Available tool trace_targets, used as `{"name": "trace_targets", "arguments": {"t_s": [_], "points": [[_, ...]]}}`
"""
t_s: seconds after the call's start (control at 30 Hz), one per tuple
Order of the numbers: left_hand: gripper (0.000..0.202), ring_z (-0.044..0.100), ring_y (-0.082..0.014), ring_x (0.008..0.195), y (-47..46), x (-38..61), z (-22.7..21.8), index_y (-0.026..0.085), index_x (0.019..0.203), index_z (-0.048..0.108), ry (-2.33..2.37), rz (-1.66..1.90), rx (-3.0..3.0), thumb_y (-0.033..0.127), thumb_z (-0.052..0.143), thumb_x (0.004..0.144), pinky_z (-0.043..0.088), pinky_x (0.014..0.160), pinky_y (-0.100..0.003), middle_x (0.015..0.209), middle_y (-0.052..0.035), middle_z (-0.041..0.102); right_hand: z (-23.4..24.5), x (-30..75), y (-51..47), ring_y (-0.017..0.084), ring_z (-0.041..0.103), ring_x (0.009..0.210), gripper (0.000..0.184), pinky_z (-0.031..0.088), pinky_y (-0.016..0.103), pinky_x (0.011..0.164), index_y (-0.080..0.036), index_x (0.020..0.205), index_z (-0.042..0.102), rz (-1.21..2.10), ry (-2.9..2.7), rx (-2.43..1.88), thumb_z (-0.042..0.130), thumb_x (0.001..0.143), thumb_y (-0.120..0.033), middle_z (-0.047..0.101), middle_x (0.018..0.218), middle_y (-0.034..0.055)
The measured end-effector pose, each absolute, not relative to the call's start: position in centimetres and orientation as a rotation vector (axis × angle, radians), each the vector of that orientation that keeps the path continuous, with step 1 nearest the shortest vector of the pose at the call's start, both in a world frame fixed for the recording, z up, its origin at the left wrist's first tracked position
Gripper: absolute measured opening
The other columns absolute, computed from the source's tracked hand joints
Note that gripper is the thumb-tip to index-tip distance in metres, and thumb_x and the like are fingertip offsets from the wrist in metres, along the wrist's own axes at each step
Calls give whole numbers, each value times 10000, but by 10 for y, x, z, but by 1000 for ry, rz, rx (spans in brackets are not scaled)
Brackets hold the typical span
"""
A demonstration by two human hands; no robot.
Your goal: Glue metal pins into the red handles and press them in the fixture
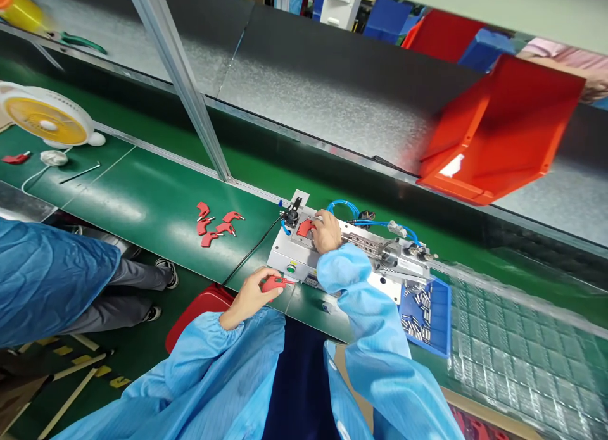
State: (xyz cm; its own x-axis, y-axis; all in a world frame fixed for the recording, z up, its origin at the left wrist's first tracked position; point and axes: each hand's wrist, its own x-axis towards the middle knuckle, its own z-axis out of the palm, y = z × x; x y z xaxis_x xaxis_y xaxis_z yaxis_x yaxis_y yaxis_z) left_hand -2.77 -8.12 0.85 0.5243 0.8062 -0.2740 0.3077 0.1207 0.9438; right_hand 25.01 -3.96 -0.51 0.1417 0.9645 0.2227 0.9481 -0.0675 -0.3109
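Observation:
My left hand (pixel 249 295) is closed around a red angled plastic part (pixel 274 283) with a slim tip pointing right, just in front of the machine. My right hand (pixel 327 232) is on top of the grey bench machine (pixel 308 257), fingers curled at a second red part (pixel 304 228) that sits in its fixture. Some of those fingertips are hidden. A green button (pixel 291 268) is on the machine's front face. Several more red parts (pixel 204 225) with metal tips lie loose on the green bench to the left.
A blue tray (pixel 441 313) of small metal pieces stands right of the machine, beside clear plastic trays (pixel 517 358). A red bin (pixel 503 136) is on the upper shelf. A fan (pixel 47 120) stands far left, near a person in a blue smock (pixel 52 275).

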Motion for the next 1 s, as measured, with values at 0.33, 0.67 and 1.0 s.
{"name": "trace_targets", "arguments": {"t_s": [0.33,0.67,1.0], "points": [[197,661,-227,1017,-56,5,21,236,1083,749,906,644,1957,275,699,897,540,941,-362,1091,-64,695,44,271,-87,285,654,1059,272,542,459,973,-245,1045,707,123,-1437,-1746,539,1015,-456,702,1092,110],[259,626,-311,1049,21,123,26,102,1141,723,992,223,2590,144,501,1014,499,855,-414,1119,-187,678,-17,284,-193,278,703,920,166,606,445,831,-249,921,708,318,-1430,-1980,589,932,-364,726,981,95],[408,552,-332,1294,2,98,5,138,1383,626,873,351,2629,244,570,993,481,1040,-457,1417,-193,630,-40,277,-191,301,675,989,193,594,475,867,-250,1000,729,176,-1376,-2037,550,944,-293,747,1043,109]]}}
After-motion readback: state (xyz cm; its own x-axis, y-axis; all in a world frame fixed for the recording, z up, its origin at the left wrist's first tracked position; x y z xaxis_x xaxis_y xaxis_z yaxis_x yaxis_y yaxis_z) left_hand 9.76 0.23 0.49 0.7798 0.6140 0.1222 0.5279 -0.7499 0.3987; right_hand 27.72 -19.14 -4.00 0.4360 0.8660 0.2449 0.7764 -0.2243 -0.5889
